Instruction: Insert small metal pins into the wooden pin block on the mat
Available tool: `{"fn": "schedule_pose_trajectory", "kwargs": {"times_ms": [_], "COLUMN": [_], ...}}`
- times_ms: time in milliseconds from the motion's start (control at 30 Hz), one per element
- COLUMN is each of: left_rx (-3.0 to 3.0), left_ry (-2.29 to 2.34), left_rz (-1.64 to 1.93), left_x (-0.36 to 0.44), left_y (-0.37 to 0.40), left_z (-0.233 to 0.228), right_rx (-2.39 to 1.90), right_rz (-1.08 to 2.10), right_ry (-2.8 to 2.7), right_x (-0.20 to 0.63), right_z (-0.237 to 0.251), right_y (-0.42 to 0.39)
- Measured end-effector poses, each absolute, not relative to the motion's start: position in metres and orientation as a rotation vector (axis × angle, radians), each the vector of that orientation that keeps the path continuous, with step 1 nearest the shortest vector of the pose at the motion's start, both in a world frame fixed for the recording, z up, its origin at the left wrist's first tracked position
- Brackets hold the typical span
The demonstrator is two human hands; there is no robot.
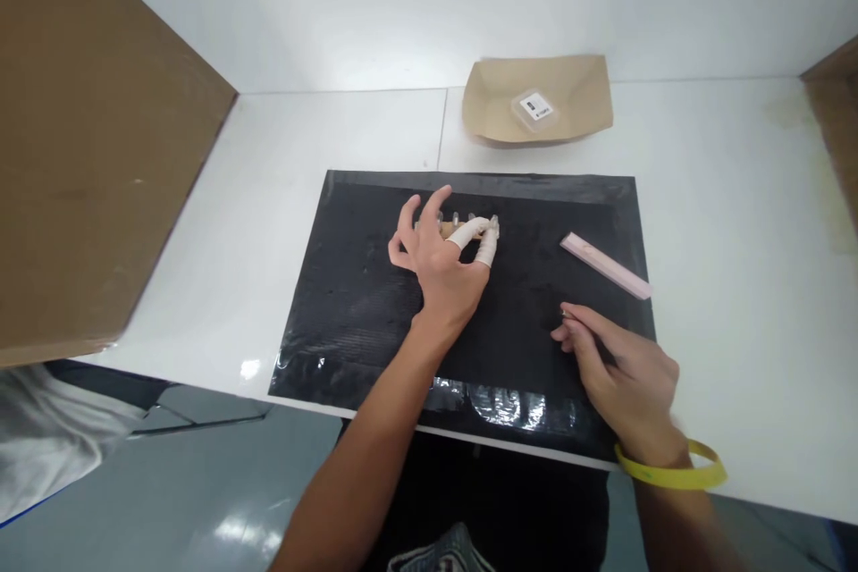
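My left hand is over the upper middle of the black mat, with white covers on its thumb and index finger. Those two fingertips pinch a small clear piece at the right end of a light wooden-looking strip. Several similar small clear or shiny pieces stand along this strip, partly hidden by the hand; its other fingers are raised and spread. Lower right, my right hand is closed, thumb and index finger pressed together on something tiny with a shiny tip, too small to name.
A long pale pink bar lies slanted at the mat's right side. Behind the mat, a brown paper tray holds a small clear box with a white label. A brown board stands on the left, beside a person's grey clothing.
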State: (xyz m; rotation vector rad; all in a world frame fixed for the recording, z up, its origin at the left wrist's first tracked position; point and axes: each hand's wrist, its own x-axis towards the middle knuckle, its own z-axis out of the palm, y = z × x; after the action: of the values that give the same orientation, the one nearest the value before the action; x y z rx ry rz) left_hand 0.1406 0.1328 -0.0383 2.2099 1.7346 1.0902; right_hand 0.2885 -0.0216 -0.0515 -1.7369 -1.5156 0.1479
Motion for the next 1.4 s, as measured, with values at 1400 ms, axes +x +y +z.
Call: {"fn": "schedule_pose_trajectory", "kwargs": {"times_ms": [1400], "left_rx": [2.171], "left_ry": [1.826], "left_rz": [1.008], "left_x": [0.155], "left_y": [0.131], "left_z": [-0.048], "right_rx": [-1.746], "right_rz": [0.217], "right_ry": [-1.540], "right_x": [0.289], "right_z": [-0.049], "right_y": [-0.019]}}
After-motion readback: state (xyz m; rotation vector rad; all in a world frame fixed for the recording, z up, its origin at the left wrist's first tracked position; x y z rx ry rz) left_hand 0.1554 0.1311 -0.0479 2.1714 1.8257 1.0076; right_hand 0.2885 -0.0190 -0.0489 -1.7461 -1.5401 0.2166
